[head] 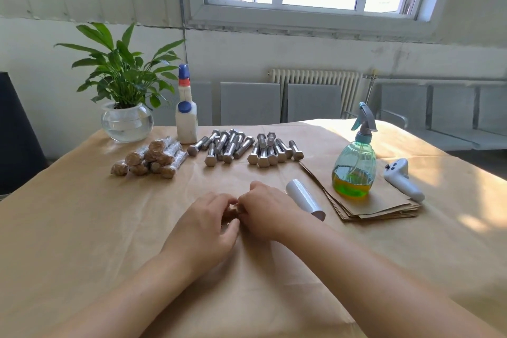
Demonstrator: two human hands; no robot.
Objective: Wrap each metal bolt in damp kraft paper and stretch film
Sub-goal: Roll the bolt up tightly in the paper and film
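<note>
In the head view, at the centre of the frame, our left hand [204, 223] and right hand [264, 211] meet with fingers curled around a small paper-wrapped bolt [230, 212], which shows only as a brown sliver between them. Just right of the right hand lies the stretch film roll [304, 199]. Above, mid-frame, bare bolts [241, 147] lie in rows, the wrapped bolts [152, 159] piled to their left; kraft sheets [384, 204] sit under the spray bottle [354, 164] at right.
</note>
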